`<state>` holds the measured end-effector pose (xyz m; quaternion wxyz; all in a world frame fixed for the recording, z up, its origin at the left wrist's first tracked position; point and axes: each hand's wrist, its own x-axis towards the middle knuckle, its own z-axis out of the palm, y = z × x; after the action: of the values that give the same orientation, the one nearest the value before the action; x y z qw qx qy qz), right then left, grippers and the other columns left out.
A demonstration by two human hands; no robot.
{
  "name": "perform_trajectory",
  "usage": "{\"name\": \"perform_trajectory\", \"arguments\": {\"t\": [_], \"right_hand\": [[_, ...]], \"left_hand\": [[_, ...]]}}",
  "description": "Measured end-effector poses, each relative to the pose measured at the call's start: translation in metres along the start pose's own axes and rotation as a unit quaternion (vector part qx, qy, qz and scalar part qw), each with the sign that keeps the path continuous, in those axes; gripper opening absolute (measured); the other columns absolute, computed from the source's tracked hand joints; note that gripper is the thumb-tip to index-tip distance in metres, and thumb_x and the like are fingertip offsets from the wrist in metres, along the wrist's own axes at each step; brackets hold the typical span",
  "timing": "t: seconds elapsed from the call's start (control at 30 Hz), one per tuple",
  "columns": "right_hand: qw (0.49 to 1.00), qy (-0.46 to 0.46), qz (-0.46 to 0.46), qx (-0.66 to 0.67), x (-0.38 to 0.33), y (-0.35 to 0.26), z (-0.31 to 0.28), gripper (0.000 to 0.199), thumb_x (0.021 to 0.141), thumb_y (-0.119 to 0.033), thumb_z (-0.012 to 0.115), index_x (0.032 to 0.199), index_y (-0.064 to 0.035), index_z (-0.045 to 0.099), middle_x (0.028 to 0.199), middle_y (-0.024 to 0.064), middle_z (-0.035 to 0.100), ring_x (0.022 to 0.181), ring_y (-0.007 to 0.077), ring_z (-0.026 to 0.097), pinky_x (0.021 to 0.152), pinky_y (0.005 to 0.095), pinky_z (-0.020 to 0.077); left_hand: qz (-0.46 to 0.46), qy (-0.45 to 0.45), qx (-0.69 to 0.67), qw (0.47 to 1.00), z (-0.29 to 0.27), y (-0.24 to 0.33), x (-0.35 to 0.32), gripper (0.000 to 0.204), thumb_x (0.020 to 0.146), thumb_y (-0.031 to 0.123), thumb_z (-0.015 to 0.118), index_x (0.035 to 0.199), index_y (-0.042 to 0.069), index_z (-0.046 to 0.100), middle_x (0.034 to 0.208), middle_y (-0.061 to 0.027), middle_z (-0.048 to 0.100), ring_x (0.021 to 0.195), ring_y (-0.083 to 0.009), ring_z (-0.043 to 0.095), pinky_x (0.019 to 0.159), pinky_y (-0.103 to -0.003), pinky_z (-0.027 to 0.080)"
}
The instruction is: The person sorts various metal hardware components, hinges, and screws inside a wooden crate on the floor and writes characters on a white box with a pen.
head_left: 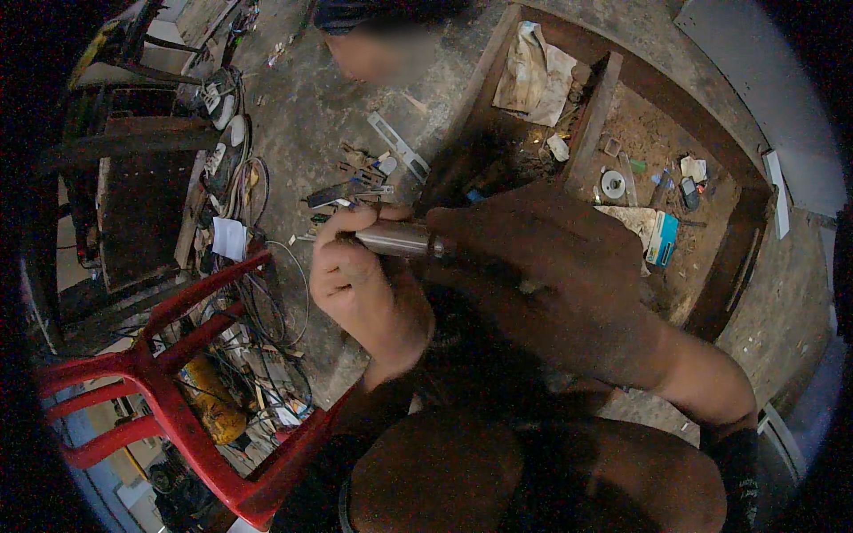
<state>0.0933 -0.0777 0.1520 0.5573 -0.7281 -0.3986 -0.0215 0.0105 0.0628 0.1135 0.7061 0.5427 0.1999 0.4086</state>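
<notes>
Before me, in the middle of the head view, I hold a short silvery metal cylinder (398, 238) nearly level. My left hand (355, 280) has its fingers curled around the cylinder's left end. At the other end, a dark collar shows where my right hand (560, 262) closes on it with thumb and fingertips. The back of my right hand lies in shadow, and its lower fingers are hard to make out. Beyond my left hand, several small metal tools (342, 191) lie on the floor beside a flat metal bar (397, 147).
A divided wooden tray (604, 93) holds cloth, a white disc (612, 184) and a blue-white box (662, 238). At left stand a red plastic chair (164, 391), tangled cables (258, 191), shoes (218, 142) and a dark wooden frame (142, 147). Another person (355, 49) is at the top.
</notes>
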Motion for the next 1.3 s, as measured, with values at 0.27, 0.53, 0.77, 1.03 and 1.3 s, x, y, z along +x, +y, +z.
{"name": "perform_trajectory", "arguments": {"t": [0.27, 0.53, 0.77, 1.03, 1.3], "right_hand": [[0.930, -0.121, 0.272, 0.214, 0.003, -0.014, -0.004, 0.020, 0.100, -0.022, 0.059, 0.093, -0.0032, 0.061, 0.071, 0.0076, 0.056, 0.069, 0.0107, 0.055, 0.059, 0.0292, 0.0434], [0.904, -0.228, 0.343, 0.114, -0.030, 0.033, 0.032, 0.045, 0.105, -0.039, 0.046, 0.101, 0.0030, 0.062, 0.080, 0.0211, 0.063, 0.070, 0.0321, 0.057, 0.068, 0.0427, 0.0471], [0.905, -0.150, 0.372, 0.139, -0.077, 0.045, -0.003, 0.034, 0.103, -0.032, 0.053, 0.103, -0.0001, 0.064, 0.075, 0.0122, 0.062, 0.071, 0.0200, 0.059, 0.067, 0.0346, 0.0476], [0.927, -0.056, 0.368, -0.053, -0.118, 0.053, -0.063, 0.019, 0.093, -0.018, 0.067, 0.101, -0.0011, 0.066, 0.093, 0.0166, 0.070, 0.090, 0.0297, 0.068, 0.082, 0.0372, 0.0512], [0.876, -0.016, 0.309, -0.369, -0.160, 0.109, -0.134, 0.072, 0.080, -0.021, 0.080, 0.140, -0.0026, 0.045, 0.141, 0.0228, 0.049, 0.134, 0.0379, 0.045, 0.113, 0.0441, 0.0354]], "left_hand": [[0.136, -0.081, 0.033, 0.987, -0.005, 0.001, -0.003, 0.015, 0.097, -0.002, 0.046, 0.093, -0.005, 0.060, 0.087, -0.0237, 0.070, 0.082, -0.0320, 0.071, 0.078, -0.037, 0.056], [-0.010, -0.069, 0.279, 0.958, -0.034, -0.032, -0.012, 0.011, 0.096, 0.002, 0.059, 0.095, -0.005, 0.067, 0.095, -0.0142, 0.072, 0.086, -0.0197, 0.068, 0.078, -0.031, 0.054], [-0.016, 0.030, 0.318, 0.948, -0.121, -0.105, 0.008, 0.019, 0.100, 0.010, 0.062, 0.111, -0.006, 0.065, 0.101, -0.0129, 0.070, 0.093, -0.0175, 0.066, 0.087, -0.030, 0.051], [0.091, 0.075, 0.428, 0.896, -0.151, -0.134, 0.023, 0.028, 0.102, 0.016, 0.057, 0.119, -0.005, 0.063, 0.115, -0.0162, 0.068, 0.107, -0.0261, 0.062, 0.096, -0.037, 0.047], [0.046, -0.185, 0.243, 0.951, -0.099, -0.127, -0.010, 0.052, 0.094, 0.036, 0.064, 0.131, 0.000, 0.058, 0.136, -0.0195, 0.057, 0.124, -0.0325, 0.055, 0.107, -0.048, 0.040]]}}
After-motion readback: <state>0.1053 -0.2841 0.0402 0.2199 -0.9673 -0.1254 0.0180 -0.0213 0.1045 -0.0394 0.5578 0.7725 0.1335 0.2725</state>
